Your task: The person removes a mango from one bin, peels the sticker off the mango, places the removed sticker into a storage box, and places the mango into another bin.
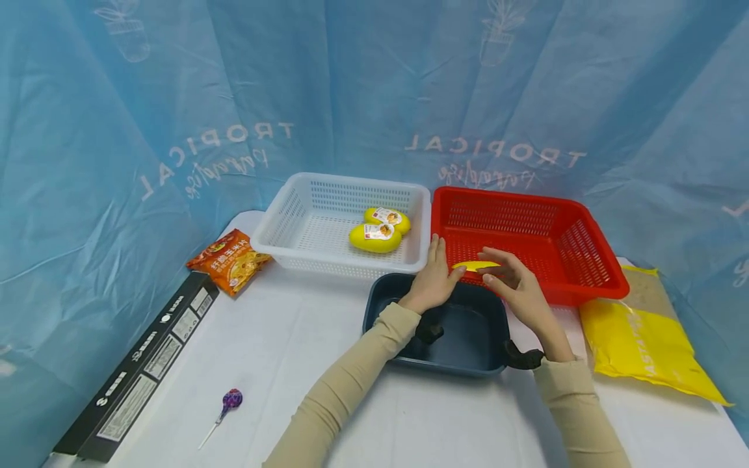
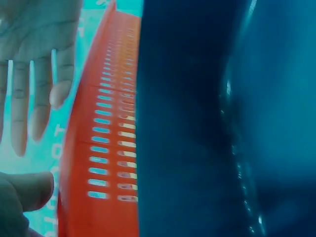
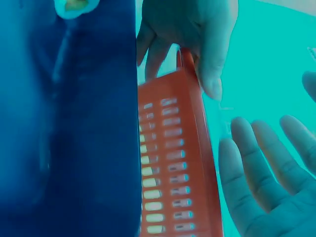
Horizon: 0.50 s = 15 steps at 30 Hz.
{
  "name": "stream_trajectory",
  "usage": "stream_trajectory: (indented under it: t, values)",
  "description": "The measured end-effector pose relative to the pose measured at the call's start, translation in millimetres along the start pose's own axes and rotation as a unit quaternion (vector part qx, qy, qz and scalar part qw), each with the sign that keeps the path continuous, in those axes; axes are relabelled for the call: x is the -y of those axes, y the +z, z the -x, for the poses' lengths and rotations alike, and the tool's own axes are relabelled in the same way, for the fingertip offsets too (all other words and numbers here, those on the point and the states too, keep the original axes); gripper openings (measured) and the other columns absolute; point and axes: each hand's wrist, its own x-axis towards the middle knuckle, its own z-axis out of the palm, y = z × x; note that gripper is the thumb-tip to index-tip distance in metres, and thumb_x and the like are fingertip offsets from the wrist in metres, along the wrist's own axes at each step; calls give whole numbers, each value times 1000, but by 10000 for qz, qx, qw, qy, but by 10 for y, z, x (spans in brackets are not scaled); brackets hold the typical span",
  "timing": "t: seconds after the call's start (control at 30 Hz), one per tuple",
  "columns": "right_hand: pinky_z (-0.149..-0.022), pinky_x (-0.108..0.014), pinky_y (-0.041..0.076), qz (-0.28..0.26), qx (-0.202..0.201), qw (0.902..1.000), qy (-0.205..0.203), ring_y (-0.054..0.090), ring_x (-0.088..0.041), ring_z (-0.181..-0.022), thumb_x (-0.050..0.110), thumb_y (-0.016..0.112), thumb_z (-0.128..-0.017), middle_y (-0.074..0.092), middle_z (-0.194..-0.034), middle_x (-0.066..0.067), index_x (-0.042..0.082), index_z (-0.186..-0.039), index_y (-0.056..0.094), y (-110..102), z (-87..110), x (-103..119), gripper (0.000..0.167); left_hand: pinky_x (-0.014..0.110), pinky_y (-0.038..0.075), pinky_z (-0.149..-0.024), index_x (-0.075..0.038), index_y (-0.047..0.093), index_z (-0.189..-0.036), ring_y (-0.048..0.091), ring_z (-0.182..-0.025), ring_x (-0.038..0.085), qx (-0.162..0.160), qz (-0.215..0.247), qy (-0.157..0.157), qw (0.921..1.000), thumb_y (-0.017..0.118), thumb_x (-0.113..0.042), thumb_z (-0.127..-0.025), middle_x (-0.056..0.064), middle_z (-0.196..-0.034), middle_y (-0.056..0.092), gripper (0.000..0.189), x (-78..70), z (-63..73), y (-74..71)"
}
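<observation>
A bright yellow rounded thing (image 1: pixel 476 265) shows just behind the front rim of the red basket (image 1: pixel 591 260), mostly hidden by that wall. My left hand (image 1: pixel 434 279) is by the basket's left front corner, fingers extended and thumb out to the right. To the right of the yellow thing is my right hand (image 1: pixel 521 292), its fingers loosely bent and spread. Neither hand visibly grips anything; in the right wrist view the right hand's fingers (image 3: pixel 261 173) are apart with nothing between them. Beneath both forearms stands a dark blue tub (image 1: pixel 468 335).
A white basket (image 1: pixel 292 253) at the left holds two yellow oval packs (image 1: pixel 374 239) with labels. Around lie an orange snack bag (image 1: pixel 231 260), a long black box (image 1: pixel 140 364), a purple lollipop (image 1: pixel 231 398) and a yellow pasta bag (image 1: pixel 649 338). A blue curtain (image 1: pixel 363 84) hangs behind.
</observation>
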Motion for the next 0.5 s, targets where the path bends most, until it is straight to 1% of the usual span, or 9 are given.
stream_trajectory:
  t: [0.07, 0.13, 0.17, 0.27, 0.33, 0.4, 0.47, 0.5]
  values:
    - [-87, -13, 50, -79, 143, 9999, 23, 62, -2, -108, 7, 57, -95, 52, -138, -18, 6, -143, 43, 32, 4, 5, 50, 43, 30, -117, 1, 10, -154, 25, -148, 31, 139, 272, 20, 9995, 42, -35, -103, 14, -164, 0, 70, 0, 32, -28]
    - [-86, -14, 51, -161, 302, 9994, 65, 63, -1, -106, 6, 57, -95, 50, -138, -25, 4, -143, 42, 59, 7, 9, 50, 46, 25, -119, 1, 10, -154, 15, -151, 31, 304, 546, 70, 9980, 42, -33, -103, 14, -164, 0, 69, -5, 74, -59]
    - [-86, -15, 51, -190, 381, 9991, 86, 63, -1, -106, 6, 57, -95, 49, -138, -26, 3, -143, 41, 72, 9, 9, 50, 47, 23, -120, 1, 11, -154, 11, -151, 31, 395, 624, 102, 9972, 42, -32, -103, 14, -164, 0, 68, -8, 98, -76]
    - [-86, -16, 52, -336, 640, 9972, 175, 64, 1, -103, 7, 57, -96, 48, -139, -27, 2, -144, 39, 115, 5, 12, 51, 49, 21, -120, 0, 11, -154, 6, -152, 30, 679, 663, 184, 9953, 43, -30, -103, 14, -164, 0, 68, -12, 190, -135]
    - [-86, -16, 52, -360, 796, 9960, 194, 63, 1, -103, 7, 56, -96, 47, -140, -28, 2, -145, 38, 152, -5, 12, 52, 48, 20, -121, 0, 11, -154, 7, -152, 28, 863, 592, 239, 9942, 44, -28, -103, 13, -164, 0, 67, -1, 256, -191]
    - [-88, -17, 52, -413, 929, 9945, 232, 64, -2, -106, 9, 56, -96, 47, -141, -27, 4, -146, 36, 195, -19, 19, 53, 46, 20, -121, 0, 13, -154, 10, -152, 27, 1035, 491, 281, 9930, 45, -26, -103, 13, -164, 1, 66, 14, 327, -261]
    - [-89, -17, 51, -416, 1023, 9936, 252, 65, -11, -111, 9, 57, -96, 46, -143, -25, 5, -147, 36, 240, -32, 30, 55, 44, 20, -121, -1, 15, -154, 15, -151, 26, 1215, 460, 358, 9909, 46, -24, -103, 12, -165, 2, 64, 38, 394, -341]
    - [-89, -17, 51, -410, 1060, 9931, 284, 64, -16, -113, 10, 57, -96, 46, -144, -23, 7, -147, 35, 262, -37, 39, 55, 44, 23, -120, -2, 16, -154, 21, -150, 27, 1302, 467, 394, 9896, 46, -25, -103, 11, -165, 4, 64, 52, 429, -382]
